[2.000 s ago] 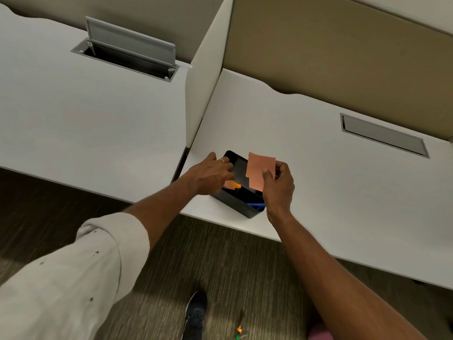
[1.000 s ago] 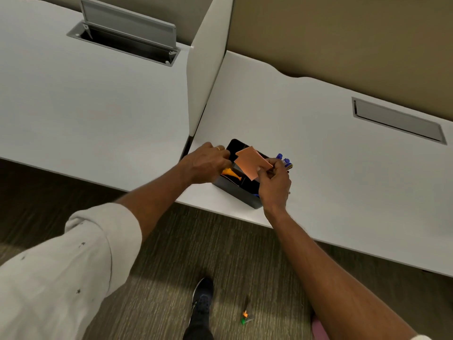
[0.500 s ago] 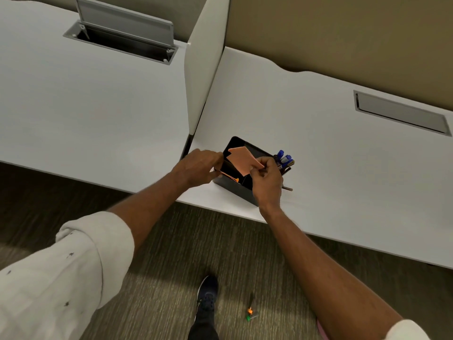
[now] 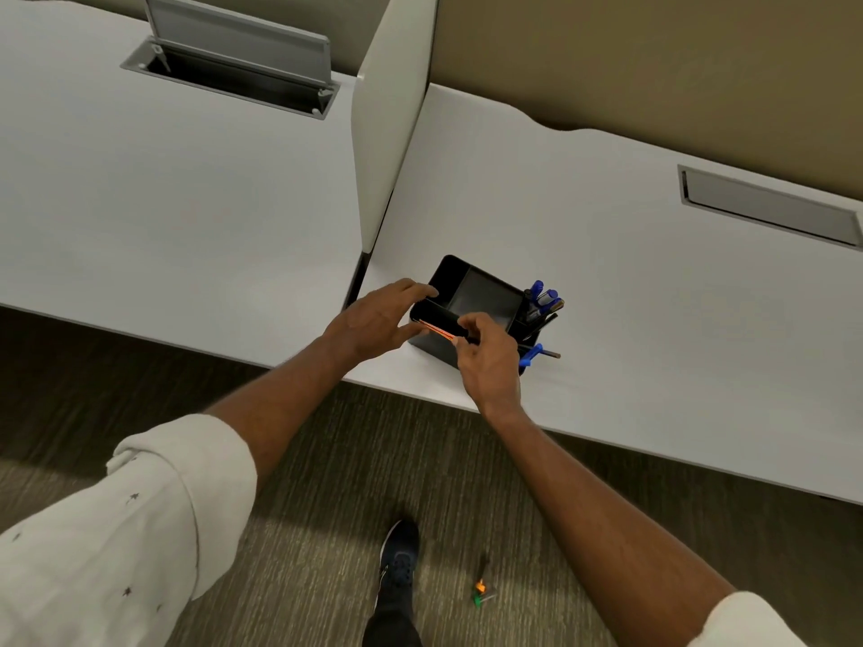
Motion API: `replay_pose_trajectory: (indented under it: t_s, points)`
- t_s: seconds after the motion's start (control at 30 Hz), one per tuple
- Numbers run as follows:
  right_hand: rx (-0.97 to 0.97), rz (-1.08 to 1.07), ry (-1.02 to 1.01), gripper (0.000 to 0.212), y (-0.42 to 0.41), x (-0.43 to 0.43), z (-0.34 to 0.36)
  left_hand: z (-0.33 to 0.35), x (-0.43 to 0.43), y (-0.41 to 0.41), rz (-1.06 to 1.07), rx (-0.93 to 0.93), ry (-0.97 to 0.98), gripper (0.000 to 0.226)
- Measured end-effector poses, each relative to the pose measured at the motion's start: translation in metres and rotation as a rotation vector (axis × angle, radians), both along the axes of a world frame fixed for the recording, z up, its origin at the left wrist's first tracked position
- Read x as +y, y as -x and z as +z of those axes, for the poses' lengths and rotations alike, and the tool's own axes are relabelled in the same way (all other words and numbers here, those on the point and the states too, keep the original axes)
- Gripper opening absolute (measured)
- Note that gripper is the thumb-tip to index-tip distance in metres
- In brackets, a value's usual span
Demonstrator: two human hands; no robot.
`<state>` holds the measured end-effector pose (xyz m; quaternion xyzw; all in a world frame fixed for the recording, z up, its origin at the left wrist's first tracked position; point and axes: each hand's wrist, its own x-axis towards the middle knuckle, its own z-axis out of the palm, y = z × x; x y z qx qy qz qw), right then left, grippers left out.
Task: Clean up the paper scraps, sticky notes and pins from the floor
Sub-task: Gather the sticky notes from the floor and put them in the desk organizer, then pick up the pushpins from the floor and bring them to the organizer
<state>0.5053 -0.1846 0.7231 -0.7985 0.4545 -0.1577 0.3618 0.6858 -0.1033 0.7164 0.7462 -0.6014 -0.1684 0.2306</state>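
A black desk organiser [image 4: 485, 298] stands near the front edge of the white desk [image 4: 654, 291]. Orange sticky notes [image 4: 434, 329] sit edge-on in its narrow front slot, only their top edge showing. My right hand [image 4: 488, 361] is over the organiser's front wall, with thumb and fingertips pinching the right end of the notes. My left hand [image 4: 373, 322] lies with straight fingers against the organiser's left side and rim. Down on the carpet lie an orange and a green pin [image 4: 481, 594].
Blue pens [image 4: 541, 296] stand in the organiser's right compartment. A white divider panel [image 4: 387, 123] separates the two desks. An open cable hatch [image 4: 233, 72] is at the far left, a closed one [image 4: 766, 207] at the right. My dark shoe [image 4: 399, 562] is beside the pins.
The sticky notes, held flat above the organiser by my right hand, have gone down edge-on into its front slot. My left hand has stayed at the organiser's left side.
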Motion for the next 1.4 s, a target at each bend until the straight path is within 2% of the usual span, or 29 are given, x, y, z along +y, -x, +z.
replay_pose_trajectory:
  t_s: [0.2, 0.43, 0.77, 1.17, 1.4]
  points:
    - [0.007, 0.077, 0.149, 0.032, 0.013, 0.009, 0.003, -0.003, -0.007, 0.019, -0.066, -0.065, -0.013, 0.053]
    - [0.117, 0.139, 0.329, 0.048, 0.029, -0.002, 0.015, 0.005, -0.001, 0.029, -0.015, -0.178, -0.002, 0.061]
    - [0.166, 0.097, 0.352, 0.055, 0.100, 0.006, 0.039, 0.037, 0.015, 0.081, 0.001, -0.199, 0.012, 0.066]
    - [0.218, 0.087, 0.352, 0.058, 0.266, 0.048, 0.058, 0.059, 0.059, 0.238, 0.011, -0.247, 0.001, 0.071]
    - [0.262, 0.070, 0.374, 0.057, 0.385, 0.079, 0.050, 0.037, 0.107, 0.360, 0.024, -0.210, -0.036, 0.070]
